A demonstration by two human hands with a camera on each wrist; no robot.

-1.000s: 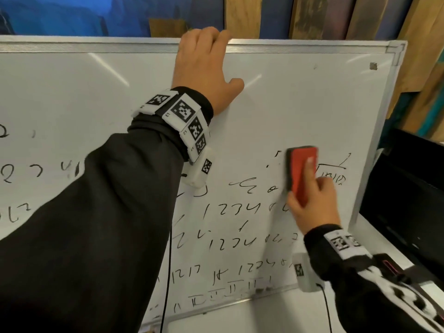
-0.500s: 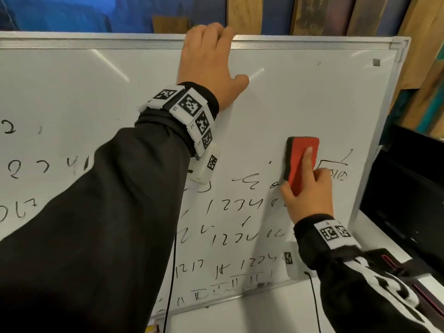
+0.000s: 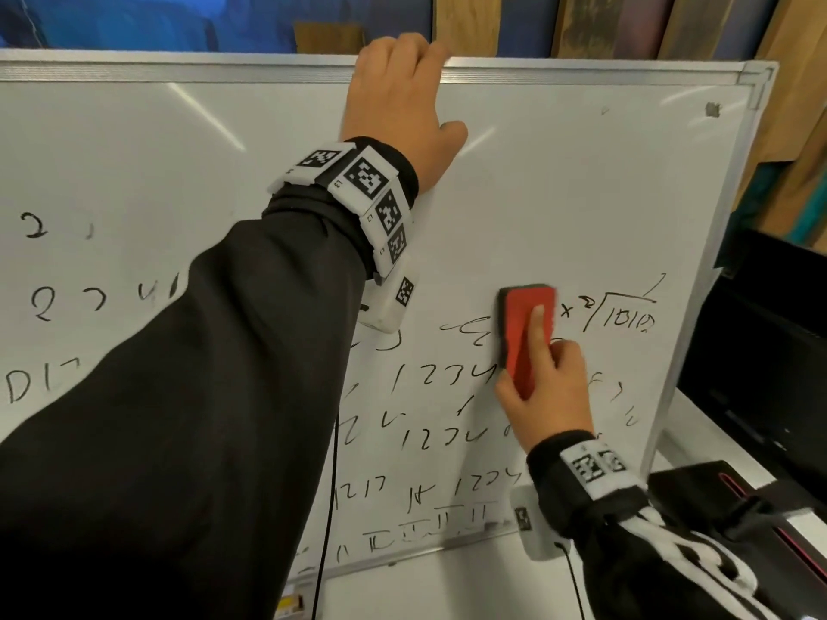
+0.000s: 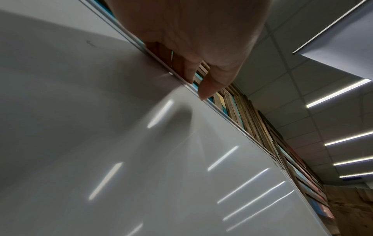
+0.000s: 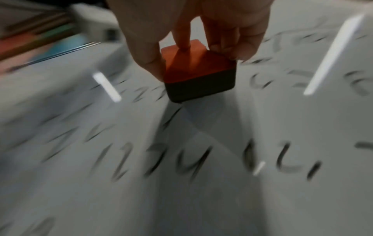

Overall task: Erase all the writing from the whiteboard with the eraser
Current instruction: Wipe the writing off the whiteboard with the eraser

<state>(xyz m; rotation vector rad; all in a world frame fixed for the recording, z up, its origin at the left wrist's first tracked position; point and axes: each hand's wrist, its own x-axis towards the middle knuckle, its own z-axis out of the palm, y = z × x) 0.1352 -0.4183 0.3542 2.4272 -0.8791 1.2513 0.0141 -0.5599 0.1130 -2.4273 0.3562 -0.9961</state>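
Eraser now further left on whiteboard, right hand grip around it, left hand hooked over top edge.

glossy smooth whiteboard, matt metal frame, rough wooden planks

"1234" rows and "x²" beside "1010" on the whiteboard

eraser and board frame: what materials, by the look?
Eraser: matte red top over a dark, soft-edged layer, likely foam or plastic with a felt pad; the wrist view is too blurred to settle it. Whiteboard: glossy white face that mirrors the ceiling lights. Frame: silvery brushed strip, probably aluminium.
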